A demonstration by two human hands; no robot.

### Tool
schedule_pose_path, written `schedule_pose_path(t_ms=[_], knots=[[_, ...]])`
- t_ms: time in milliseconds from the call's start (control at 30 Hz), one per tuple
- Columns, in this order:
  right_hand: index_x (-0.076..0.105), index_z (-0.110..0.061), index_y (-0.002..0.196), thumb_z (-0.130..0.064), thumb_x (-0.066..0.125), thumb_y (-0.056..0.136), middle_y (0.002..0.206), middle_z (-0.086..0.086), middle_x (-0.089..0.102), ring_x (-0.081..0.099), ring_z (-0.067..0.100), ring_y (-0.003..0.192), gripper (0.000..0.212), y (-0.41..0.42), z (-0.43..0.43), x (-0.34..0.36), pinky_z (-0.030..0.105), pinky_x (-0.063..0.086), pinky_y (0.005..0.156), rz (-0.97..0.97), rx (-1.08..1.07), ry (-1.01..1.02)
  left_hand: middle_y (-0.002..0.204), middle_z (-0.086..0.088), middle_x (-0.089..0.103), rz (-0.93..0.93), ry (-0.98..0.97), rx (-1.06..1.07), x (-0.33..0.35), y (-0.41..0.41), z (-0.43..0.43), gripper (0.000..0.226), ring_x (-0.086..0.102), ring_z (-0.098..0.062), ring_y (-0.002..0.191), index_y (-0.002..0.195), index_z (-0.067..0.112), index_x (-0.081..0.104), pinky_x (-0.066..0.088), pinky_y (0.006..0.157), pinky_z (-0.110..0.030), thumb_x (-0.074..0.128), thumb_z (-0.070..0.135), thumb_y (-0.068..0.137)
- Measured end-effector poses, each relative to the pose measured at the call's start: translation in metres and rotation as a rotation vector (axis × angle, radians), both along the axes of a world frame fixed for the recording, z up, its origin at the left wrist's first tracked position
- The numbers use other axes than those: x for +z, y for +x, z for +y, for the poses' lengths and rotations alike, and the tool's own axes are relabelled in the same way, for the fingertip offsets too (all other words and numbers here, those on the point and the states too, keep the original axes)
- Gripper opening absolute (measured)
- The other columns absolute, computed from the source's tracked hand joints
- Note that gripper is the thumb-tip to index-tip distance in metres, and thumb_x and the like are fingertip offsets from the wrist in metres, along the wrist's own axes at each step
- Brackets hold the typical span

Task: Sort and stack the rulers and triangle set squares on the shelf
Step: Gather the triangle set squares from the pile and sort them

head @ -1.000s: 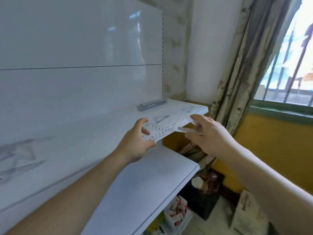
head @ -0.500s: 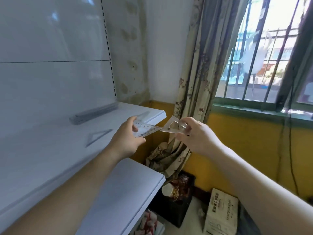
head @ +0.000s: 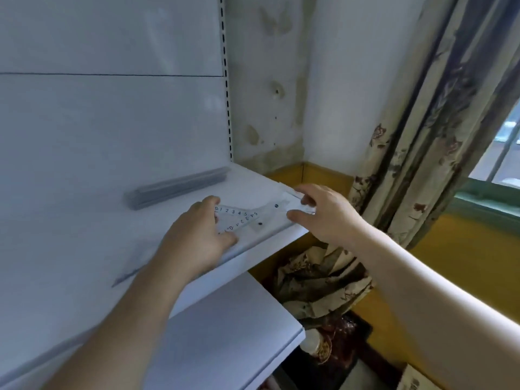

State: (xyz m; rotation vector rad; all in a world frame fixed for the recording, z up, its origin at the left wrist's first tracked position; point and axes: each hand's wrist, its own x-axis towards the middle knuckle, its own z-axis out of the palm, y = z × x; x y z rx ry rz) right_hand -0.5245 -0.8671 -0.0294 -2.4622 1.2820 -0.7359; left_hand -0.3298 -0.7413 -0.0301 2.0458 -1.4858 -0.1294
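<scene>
Clamping numbered set square [head: 237, 218] in left grip [head: 197, 243] at shelf [head: 247, 181] edge; pinching 2nd clear set square [head: 277, 206] in right grip [head: 326, 215] alongside.

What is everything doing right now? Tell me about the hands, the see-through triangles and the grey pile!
left hand, pinching the numbered set square low over the shelf.
right hand, pinching the plain set square at the shelf's corner, beside the numbered one.
grey ruler stack, lying flat by the back panel, untouched.
curtain, hanging, bunched at the bottom.
</scene>
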Motion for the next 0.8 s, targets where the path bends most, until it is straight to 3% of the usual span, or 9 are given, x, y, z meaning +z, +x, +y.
schedule_pose_path(t_ms=[267,433,633,800], knots=[[0.042,-0.035,0.137,-0.048,0.063,0.084,0.131,-0.012,0.047,0.041,0.004,0.108,0.058,0.034,-0.059,0.007,0.023,0.035,0.091,0.243,0.463,0.119,0.129,-0.001,0.047,0.048,0.001,0.337,-0.001,0.001,-0.005,0.072,0.049,-0.022,0.111,0.146,0.021,0.025,0.036,0.092,-0.029,0.062,0.035,0.085],[0.039,-0.032,0.141,-0.042,0.058,0.089,0.138,-0.007,0.040,0.038,0.012,0.128,0.056,0.042,-0.071,0.014,0.023,0.031,0.099,0.328,0.668,0.142,0.134,-0.004,0.049,0.008,-0.026,0.466,-0.001,-0.010,-0.007,0.068,0.048,-0.024,0.116,0.144,0.021,0.028,0.037,0.095,-0.031,0.062,0.030,0.086],[0.039,-0.031,0.142,-0.044,0.052,0.091,0.137,-0.007,0.037,0.030,0.014,0.132,0.055,0.047,-0.078,0.003,0.031,0.025,0.111,0.360,0.754,0.089,0.136,0.000,0.049,-0.003,-0.021,0.509,-0.005,-0.017,-0.008,0.065,0.049,-0.024,0.114,0.141,0.021,0.030,0.036,0.090,-0.030,0.063,0.028,0.086],[0.039,-0.026,0.143,-0.050,0.051,0.090,0.139,-0.009,0.037,0.031,0.012,0.132,0.059,0.037,-0.080,-0.002,0.027,0.025,0.109,0.335,0.758,0.034,0.133,0.005,0.049,0.007,-0.072,0.491,-0.005,-0.022,-0.013,0.064,0.049,-0.019,0.093,0.141,0.023,0.033,0.037,0.084,-0.028,0.064,0.031,0.085]])
